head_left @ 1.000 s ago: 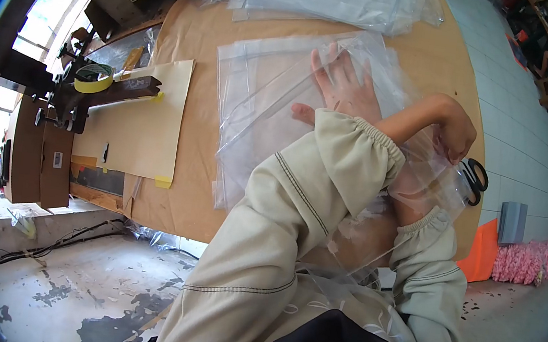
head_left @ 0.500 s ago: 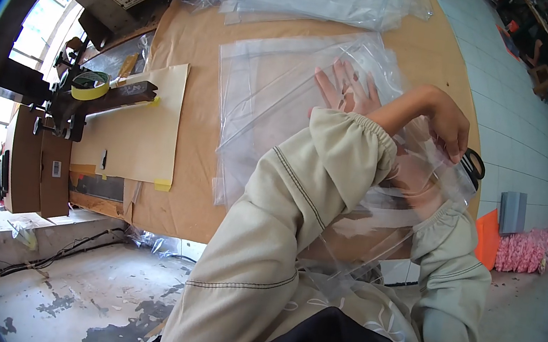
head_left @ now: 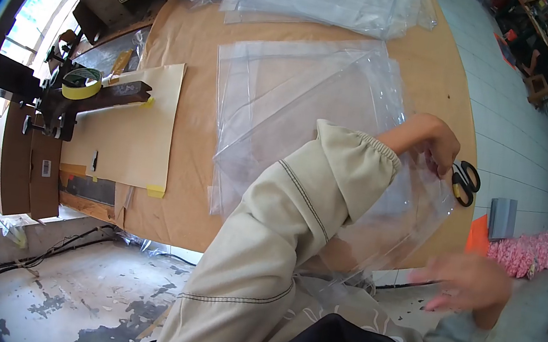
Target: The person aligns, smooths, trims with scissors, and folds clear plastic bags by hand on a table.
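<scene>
My left hand point(head_left: 438, 145) reaches across to the right. Its fingers are bent down and closed on the edge of a clear plastic bag point(head_left: 392, 221), close to the table's right side. That bag lies over other clear plastic sheets or bags point(head_left: 303, 106) and hangs past the near table edge toward my lap. Just beyond my left fingertips lie black-handled scissors point(head_left: 465, 184). Off the table's near right corner, my right hand point(head_left: 470, 285) is blurred by motion, its fingers apart and nothing visible in them.
More clear plastic point(head_left: 317, 0) is stacked at the table's far end. To the left, a dark metal arm with a yellow tape roll point(head_left: 82, 85) stands over a tan board point(head_left: 127, 131). A pink bundle point(head_left: 527, 253) and a grey block point(head_left: 502, 218) sit right of the brown-covered table point(head_left: 171, 216).
My right hand, earlier spread flat beneath the clear plastic, has come out and moved right, off the table. My left hand has shifted slightly down, still at the bag's edge. The scissors show more.
</scene>
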`<state>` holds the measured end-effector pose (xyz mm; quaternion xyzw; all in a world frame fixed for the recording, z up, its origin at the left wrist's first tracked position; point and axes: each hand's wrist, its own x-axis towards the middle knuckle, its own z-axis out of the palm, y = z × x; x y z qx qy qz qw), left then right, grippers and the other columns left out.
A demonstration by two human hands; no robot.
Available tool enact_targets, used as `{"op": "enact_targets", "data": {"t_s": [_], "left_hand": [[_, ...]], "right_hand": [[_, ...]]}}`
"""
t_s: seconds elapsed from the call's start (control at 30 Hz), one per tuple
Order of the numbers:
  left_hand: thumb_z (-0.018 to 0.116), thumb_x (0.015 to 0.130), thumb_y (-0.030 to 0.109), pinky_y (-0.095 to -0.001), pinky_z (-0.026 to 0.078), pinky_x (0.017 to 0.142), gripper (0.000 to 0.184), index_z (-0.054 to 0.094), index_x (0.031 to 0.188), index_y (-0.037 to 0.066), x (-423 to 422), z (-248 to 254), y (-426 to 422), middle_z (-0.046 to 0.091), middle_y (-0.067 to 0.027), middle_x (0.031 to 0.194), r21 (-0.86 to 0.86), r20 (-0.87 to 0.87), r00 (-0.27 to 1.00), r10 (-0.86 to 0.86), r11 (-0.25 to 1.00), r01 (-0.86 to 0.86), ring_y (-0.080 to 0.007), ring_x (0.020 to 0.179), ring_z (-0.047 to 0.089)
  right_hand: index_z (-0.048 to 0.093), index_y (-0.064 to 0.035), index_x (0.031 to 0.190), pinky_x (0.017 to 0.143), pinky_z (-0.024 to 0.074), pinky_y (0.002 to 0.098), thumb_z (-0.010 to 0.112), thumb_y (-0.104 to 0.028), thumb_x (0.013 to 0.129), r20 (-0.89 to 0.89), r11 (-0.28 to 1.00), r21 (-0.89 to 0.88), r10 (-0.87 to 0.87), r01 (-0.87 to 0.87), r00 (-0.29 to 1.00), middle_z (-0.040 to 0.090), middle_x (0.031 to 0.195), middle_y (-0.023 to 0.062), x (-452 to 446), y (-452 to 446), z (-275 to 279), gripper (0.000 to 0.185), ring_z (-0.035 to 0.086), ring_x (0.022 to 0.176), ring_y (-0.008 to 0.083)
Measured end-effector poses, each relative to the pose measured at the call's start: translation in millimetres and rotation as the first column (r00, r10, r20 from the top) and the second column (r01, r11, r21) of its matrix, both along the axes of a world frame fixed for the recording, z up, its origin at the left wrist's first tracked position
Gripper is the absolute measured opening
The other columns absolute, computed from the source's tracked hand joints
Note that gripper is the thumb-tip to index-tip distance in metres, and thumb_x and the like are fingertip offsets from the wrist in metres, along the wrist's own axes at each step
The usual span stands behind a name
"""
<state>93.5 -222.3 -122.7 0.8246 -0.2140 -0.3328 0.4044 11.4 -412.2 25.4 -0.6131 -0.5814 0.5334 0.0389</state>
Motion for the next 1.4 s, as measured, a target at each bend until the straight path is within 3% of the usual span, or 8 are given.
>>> {"op": "enact_targets", "data": {"t_s": [0.1,0.27,0.47,0.67,0.87,0.97,1.2,1.4], "left_hand": [[0.063,0.077,0.023,-0.0354,0.048,0.065,0.021,0.070,0.079,0.004,5,-6,-1,0.066,-0.0068,0.073,0.031,0.132,0.991,0.009,0.999,-0.014,-0.0193,0.073,0.063],[0.061,0.077,0.025,-0.0408,0.047,0.078,0.022,0.068,0.082,0.006,-15,-16,-19,0.068,-0.0100,0.083,-0.197,0.772,0.558,0.304,0.949,-0.245,-0.0261,0.086,0.063],[0.058,0.080,0.036,-0.0400,0.032,0.104,0.039,0.064,0.112,0.013,-8,-48,-36,0.059,-0.0088,0.122,-0.063,0.826,0.507,0.247,0.934,-0.353,-0.0263,0.120,0.048],[0.058,0.081,0.036,-0.0417,0.041,0.091,0.030,0.065,0.095,0.010,-4,-55,-39,0.065,-0.0103,0.101,-0.040,0.831,0.508,0.227,0.935,-0.353,-0.0289,0.101,0.057],[0.057,0.082,0.034,-0.0408,0.042,0.090,0.030,0.066,0.095,0.010,-6,-66,-35,0.065,-0.0125,0.102,-0.153,0.912,0.321,0.255,0.938,-0.311,-0.0297,0.102,0.057],[0.051,0.087,0.031,-0.0398,0.030,0.106,0.037,0.061,0.118,0.014,-22,-37,-29,0.057,-0.0092,0.127,0.022,0.688,0.695,0.209,0.951,-0.308,-0.0263,0.122,0.047],[0.050,0.085,0.054,-0.0589,0.021,0.106,0.068,0.047,0.131,0.004,-138,0,-32,0.041,-0.0244,0.136,0.167,0.870,0.488,0.071,0.889,-0.426,-0.0411,0.132,0.030],[0.048,0.083,0.062,-0.0653,0.013,0.105,0.077,0.036,0.142,0.014,-277,51,7,0.017,-0.0277,0.149,0.458,0.780,0.617,0.107,0.574,-0.679,-0.0407,0.139,0.017]], "right_hand": [[0.062,-0.0034,0.112,0.079,0.0470,0.0291,0.052,-0.032,0.094,-0.120,0.691,0.437,-0.590,0.575,0.799,0.066,0.097,0.0068,39,74,-18,0.035,0.061,0.088,0.0151],[0.063,-0.0015,0.105,0.069,0.0468,0.0300,0.054,-0.029,0.092,0.063,0.584,0.681,-0.647,0.441,0.760,0.065,0.082,0.0087,110,212,-108,0.032,0.060,0.076,0.0177],[0.064,0.0006,0.093,0.065,0.0464,0.0299,0.062,-0.020,0.086,-0.020,0.632,0.595,-0.606,0.496,0.795,0.064,0.074,0.0086,115,232,-135,0.022,0.059,0.067,0.0155],[0.062,0.0007,0.102,0.065,0.0469,0.0230,0.061,-0.016,0.088,0.056,0.619,0.611,-0.656,0.493,0.753,0.065,0.081,0.0038,106,226,-127,0.021,0.060,0.071,0.0094],[0.057,0.0059,0.103,0.070,0.0477,0.0230,0.061,-0.008,0.087,-0.529,0.459,0.217,-0.686,0.861,0.499,0.065,0.087,0.0081,125,226,-143,0.022,0.061,0.075,0.0115],[0.056,0.0053,0.102,0.069,0.0476,0.0232,0.058,-0.002,0.087,-0.515,0.528,0.353,-0.579,0.773,0.631,0.064,0.086,0.0081,128,232,-159,0.017,0.060,0.074,0.0112],[0.055,0.0033,0.105,0.076,0.0496,0.0381,0.055,-0.009,0.090,0.201,0.273,0.962,-0.619,-0.032,0.759,0.061,0.106,0.0155,103,224,-171,0.020,0.062,0.088,0.0263],[0.043,-0.0033,0.133,0.105,0.0306,0.0482,0.049,-0.040,0.092,0.495,0.367,0.865,-0.512,-0.342,0.702,0.036,0.144,0.0151,52,164,-118,0.055,0.035,0.132,0.0308]]}}
